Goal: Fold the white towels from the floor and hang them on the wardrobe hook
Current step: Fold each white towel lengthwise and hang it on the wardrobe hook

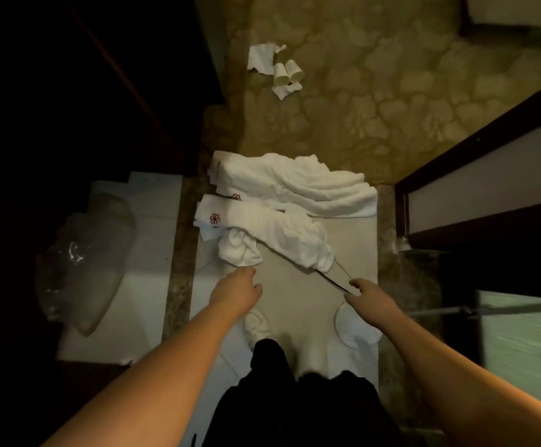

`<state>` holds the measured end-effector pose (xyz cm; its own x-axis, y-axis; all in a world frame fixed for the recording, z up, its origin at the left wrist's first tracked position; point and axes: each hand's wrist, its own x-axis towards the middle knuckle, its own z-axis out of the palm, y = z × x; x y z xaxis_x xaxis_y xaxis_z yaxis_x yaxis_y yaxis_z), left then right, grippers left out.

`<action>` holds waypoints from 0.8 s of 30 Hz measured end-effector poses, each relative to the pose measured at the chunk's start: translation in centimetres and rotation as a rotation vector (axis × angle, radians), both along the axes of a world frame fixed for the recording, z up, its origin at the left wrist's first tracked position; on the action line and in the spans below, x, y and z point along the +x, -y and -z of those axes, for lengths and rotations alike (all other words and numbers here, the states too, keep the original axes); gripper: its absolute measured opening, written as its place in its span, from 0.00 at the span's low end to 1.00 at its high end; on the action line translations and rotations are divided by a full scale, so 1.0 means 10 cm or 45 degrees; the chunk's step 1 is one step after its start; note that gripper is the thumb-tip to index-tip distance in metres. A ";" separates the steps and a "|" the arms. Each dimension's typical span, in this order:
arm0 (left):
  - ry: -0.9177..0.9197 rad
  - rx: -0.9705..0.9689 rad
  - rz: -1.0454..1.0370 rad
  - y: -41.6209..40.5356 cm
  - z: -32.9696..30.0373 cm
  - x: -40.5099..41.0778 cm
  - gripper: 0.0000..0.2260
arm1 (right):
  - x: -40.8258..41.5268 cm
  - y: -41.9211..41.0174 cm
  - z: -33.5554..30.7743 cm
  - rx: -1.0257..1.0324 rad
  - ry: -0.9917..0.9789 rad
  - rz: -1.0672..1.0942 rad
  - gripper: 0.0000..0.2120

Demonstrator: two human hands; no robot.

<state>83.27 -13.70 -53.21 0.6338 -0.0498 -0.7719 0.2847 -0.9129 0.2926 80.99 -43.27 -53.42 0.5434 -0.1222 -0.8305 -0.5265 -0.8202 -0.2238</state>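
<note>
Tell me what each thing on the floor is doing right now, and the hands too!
Big towel: crumpled, unfolded, on the floor.
Logo towel: rumpled, lying in front of it.
Small towel: bunched up.
Paper cups: tipped over among torn paper.
Left hand: open, reaching, holding nothing.
Right hand: open, reaching, holding nothing.

Far centre on the patterned carpet (375, 91): torn white paper scraps (261, 58) w/ two paper cups (287, 72) lying on their sides, touching the scraps. Left, in the dark: clear plastic bag (82, 269) crumpled on a pale surface. Near centre: white slippers (356, 327) on pale floor tiles (295, 285). Right: dark-framed door (475, 175); frosted glass panel (527, 343) nearer.
</note>
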 end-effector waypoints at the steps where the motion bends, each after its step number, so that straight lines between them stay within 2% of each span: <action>1: 0.007 -0.010 0.012 0.01 0.11 0.18 0.21 | 0.17 0.01 0.11 0.018 0.004 0.024 0.25; 6: -0.026 -0.023 0.071 0.21 0.76 1.06 0.17 | 0.97 0.23 0.83 0.031 -0.023 0.070 0.24; 15: 0.105 0.002 0.341 0.84 2.43 2.47 0.19 | 2.36 0.62 2.52 -0.043 0.109 0.127 0.21; 19: 0.281 -0.019 0.476 1.12 3.03 2.95 0.16 | 2.87 0.66 3.07 -0.013 0.219 -0.016 0.17; 21: 0.415 -0.006 0.507 1.24 3.27 3.22 0.16 | 3.17 0.61 3.31 -0.013 0.331 -0.114 0.18; 24: 0.489 -0.011 0.485 1.41 3.59 3.60 0.20 | 3.60 0.44 3.63 0.008 0.503 -0.265 0.22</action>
